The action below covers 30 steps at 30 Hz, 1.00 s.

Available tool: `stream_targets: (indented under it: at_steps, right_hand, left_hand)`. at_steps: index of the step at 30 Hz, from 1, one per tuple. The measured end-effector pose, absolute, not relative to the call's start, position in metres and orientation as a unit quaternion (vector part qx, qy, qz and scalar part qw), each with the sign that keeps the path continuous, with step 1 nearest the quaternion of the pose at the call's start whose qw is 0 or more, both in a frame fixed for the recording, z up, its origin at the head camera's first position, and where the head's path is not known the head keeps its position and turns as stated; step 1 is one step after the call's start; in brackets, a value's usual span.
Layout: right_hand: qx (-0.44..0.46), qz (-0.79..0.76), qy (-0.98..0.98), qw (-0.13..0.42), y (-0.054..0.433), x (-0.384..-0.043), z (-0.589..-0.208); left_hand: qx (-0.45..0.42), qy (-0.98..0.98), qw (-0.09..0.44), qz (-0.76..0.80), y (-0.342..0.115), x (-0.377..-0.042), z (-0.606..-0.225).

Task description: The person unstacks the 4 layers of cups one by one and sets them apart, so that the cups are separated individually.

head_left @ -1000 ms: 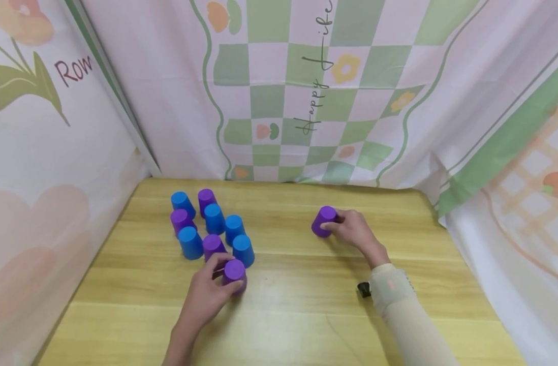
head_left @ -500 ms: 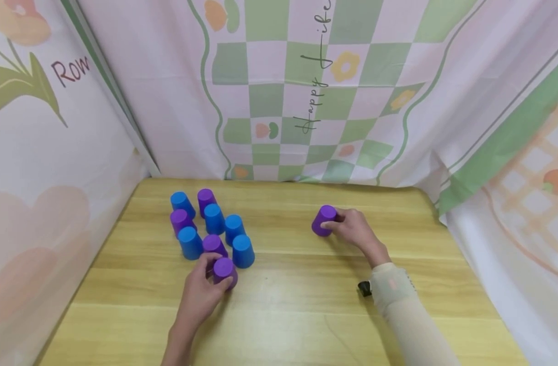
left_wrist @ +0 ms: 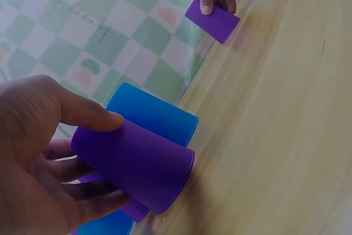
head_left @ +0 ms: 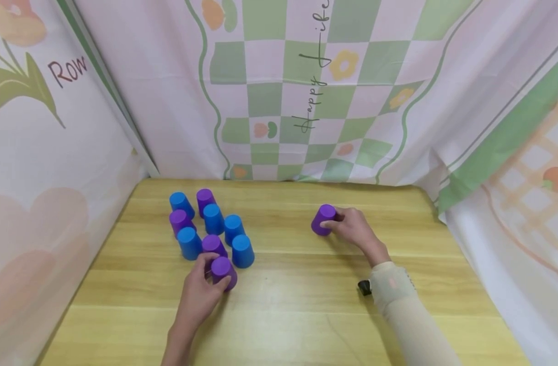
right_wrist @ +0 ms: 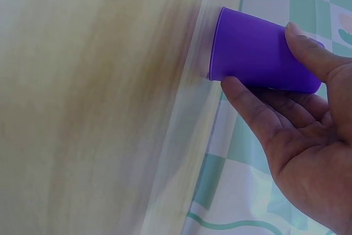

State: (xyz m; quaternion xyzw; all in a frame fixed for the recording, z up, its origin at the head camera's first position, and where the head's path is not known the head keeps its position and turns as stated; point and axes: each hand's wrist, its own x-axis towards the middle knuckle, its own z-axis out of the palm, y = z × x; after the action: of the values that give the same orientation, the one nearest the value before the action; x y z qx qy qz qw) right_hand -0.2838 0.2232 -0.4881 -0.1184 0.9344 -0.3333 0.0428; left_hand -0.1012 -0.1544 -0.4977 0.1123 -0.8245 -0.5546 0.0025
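My left hand (head_left: pixel 201 290) holds an upside-down purple cup (head_left: pixel 224 274) between thumb and fingers, at the near end of a cup group. In the left wrist view the thumb lies across this purple cup (left_wrist: pixel 137 163), with a blue cup (left_wrist: pixel 154 114) right behind it. Off to the right, my right hand (head_left: pixel 354 229) grips another upside-down purple cup (head_left: pixel 323 221) by its side. The right wrist view has that purple cup (right_wrist: pixel 258 53) between thumb and fingers, its wide rim toward the wooden tabletop.
Several upside-down cups stand close together at left, among them a blue cup (head_left: pixel 243 251), a purple cup (head_left: pixel 206 202) and a blue cup (head_left: pixel 189 244). A small black object (head_left: pixel 364 287) shows beside the right sleeve. Printed curtains (head_left: pixel 297 101) border the wooden table (head_left: pixel 297 315).
My left hand has moved a little left and away from me with its purple cup, closer to the group. The right hand and its purple cup have stayed in place.
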Motion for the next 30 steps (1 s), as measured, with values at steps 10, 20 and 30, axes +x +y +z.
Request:
stream_targets:
  at_steps: [10,20,30]
  right_hand:
    - [-0.113,-0.330,0.936,0.051,0.223,-0.284,-0.488]
    - [-0.107,-0.340,0.932,0.064,0.222,-0.284,-0.489]
    - [-0.098,-0.348,0.929,0.075,0.224,-0.282,-0.491]
  left_hand:
    - [0.116,-0.828,0.005,-0.549,-0.153,-0.098,-0.495]
    - [0.098,-0.867,0.006,-0.489,-0.156,-0.087,-0.460]
    - [-0.078,-0.836,0.268,-0.472,-0.122,-0.100,-0.453]
